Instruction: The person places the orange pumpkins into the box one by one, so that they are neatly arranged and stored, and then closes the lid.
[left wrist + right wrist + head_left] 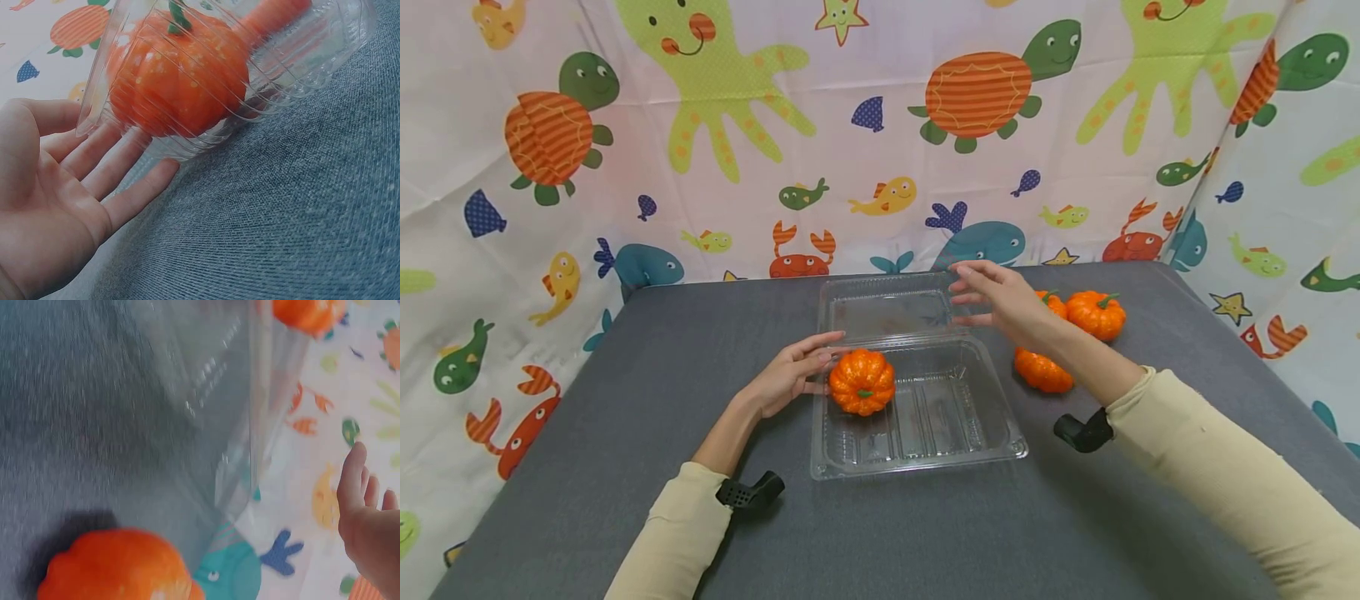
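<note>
A clear plastic clamshell container (925, 461) lies with its lid (887, 310) folded back toward the curtain. Inside its base, at the left, sits an orange toy pumpkin (862, 382) with a green stem. My left hand (786, 375) is at the container's left side, fingers extended; the left wrist view shows the fingertips (165, 169) against the outside of the clear wall, just under the pumpkin. My right hand (1000, 296) hovers by the lid's right edge, fingers loosely spread and holding nothing. The right wrist view shows it partly, at the frame's edge.
To the container's right, partly behind my right forearm, are a pumpkin (1096, 315) and a nearer one (1042, 372), with another (1051, 303) mostly hidden. A grey cloth (700, 358) covers the table. Behind hangs a curtain (835, 125) printed with sea animals.
</note>
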`<state>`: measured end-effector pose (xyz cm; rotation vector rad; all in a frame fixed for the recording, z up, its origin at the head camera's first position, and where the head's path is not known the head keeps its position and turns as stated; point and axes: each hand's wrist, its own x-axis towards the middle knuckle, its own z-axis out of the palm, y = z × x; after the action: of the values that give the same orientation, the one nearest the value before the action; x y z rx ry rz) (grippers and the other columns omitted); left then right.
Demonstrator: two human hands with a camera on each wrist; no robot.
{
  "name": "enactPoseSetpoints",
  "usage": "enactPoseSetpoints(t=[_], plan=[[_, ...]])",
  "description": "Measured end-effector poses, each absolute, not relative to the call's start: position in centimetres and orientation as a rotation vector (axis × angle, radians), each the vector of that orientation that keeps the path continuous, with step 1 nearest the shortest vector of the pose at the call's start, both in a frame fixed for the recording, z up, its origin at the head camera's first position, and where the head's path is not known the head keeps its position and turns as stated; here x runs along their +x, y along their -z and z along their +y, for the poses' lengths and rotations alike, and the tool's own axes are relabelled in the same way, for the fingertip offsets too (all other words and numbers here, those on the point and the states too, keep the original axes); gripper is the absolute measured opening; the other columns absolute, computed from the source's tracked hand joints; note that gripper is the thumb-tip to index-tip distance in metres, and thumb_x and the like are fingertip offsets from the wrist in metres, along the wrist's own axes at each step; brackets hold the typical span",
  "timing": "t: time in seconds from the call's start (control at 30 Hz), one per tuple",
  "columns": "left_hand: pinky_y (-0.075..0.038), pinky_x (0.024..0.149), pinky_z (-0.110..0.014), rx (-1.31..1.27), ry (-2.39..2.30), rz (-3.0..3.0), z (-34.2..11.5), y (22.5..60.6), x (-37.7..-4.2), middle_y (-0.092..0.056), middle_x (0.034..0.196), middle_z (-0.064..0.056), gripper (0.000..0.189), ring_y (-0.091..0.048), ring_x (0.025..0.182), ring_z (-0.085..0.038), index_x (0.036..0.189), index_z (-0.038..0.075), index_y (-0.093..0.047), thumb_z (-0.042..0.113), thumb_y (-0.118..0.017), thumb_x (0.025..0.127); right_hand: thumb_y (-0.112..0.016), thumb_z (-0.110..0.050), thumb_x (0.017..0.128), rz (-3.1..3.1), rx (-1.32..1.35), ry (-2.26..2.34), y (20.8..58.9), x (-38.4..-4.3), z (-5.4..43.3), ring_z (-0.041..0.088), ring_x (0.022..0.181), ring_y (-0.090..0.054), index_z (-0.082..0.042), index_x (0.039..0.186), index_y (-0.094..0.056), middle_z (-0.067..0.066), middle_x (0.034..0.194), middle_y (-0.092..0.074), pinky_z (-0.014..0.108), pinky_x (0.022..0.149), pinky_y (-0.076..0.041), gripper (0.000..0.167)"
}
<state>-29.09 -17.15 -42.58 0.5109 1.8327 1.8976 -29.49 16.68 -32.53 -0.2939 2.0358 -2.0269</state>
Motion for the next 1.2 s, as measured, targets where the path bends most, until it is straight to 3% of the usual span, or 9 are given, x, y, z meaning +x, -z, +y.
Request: enactPoseSetpoints(t=[0.27, 0.53, 0.8, 1.03, 1.2], plan=[[-0.050, 0.087, -0.046, 0.503, -1.897, 1.831, -17.2, 42.6, -29.1, -0.038, 0.146, -0.019, 0.051, -0.045, 0.127, -0.031, 0.149, 0.002, -0.027, 0.015, -0.044, 0.103, -0.048, -0.040, 0.099, 1.886, -0.214, 2.135, 32.0, -29.9, 21.3, 0.022, 0.107, -0.052, -0.003, 0.143, -0.031, 0.014, 0.120, -0.042, 0.037, 0.086, -0.051, 0.060], [-0.049, 0.088, -0.047, 0.508, -1.898, 1.826, -17.1, 42.6, -29.1, -0.038, 0.146, -0.019, 0.051, -0.043, 0.128, -0.032, 0.149, 0.002, -0.027, 0.016, -0.044, 0.103, -0.044, -0.048, 0.097, 1.870, -0.123, 2.169, 31.9, -29.4, 25.2, 0.023, 0.116, -0.043, -0.010, 0.142, -0.031, 0.010, 0.123, -0.042, 0.031, 0.082, -0.052, 0.060], [-0.049, 0.088, -0.046, 0.508, -1.901, 1.830, -17.1, 42.6, -29.0, -0.037, 0.146, -0.019, 0.051, -0.043, 0.128, -0.032, 0.149, 0.003, -0.027, 0.016, -0.044, 0.103, -0.045, -0.051, 0.095, 1.823, -0.076, 2.230, 32.1, -29.1, 28.6, 0.022, 0.119, -0.042, -0.015, 0.141, -0.030, 0.005, 0.126, -0.042, 0.032, 0.085, -0.051, 0.060], [-0.049, 0.088, -0.047, 0.514, -1.898, 1.835, -17.0, 42.6, -29.0, -0.037, 0.146, -0.019, 0.052, -0.042, 0.128, -0.032, 0.149, 0.002, -0.026, 0.017, -0.044, 0.103, -0.040, -0.049, 0.098, 1.715, -0.117, 2.235, 33.7, -28.4, 31.8, 0.018, 0.105, -0.059, -0.016, 0.137, -0.032, 0.001, 0.120, -0.050, 0.034, 0.083, -0.052, 0.051], [-0.049, 0.088, -0.047, 0.510, -1.897, 1.837, -17.1, 42.5, -29.0, -0.037, 0.146, -0.019, 0.052, -0.043, 0.128, -0.032, 0.149, 0.002, -0.026, 0.017, -0.044, 0.103, -0.038, -0.046, 0.100, 1.694, -0.135, 2.224, 35.1, -27.8, 33.6, 0.018, 0.104, -0.061, -0.017, 0.134, -0.034, 0.000, 0.120, -0.053, 0.037, 0.083, -0.052, 0.045]])
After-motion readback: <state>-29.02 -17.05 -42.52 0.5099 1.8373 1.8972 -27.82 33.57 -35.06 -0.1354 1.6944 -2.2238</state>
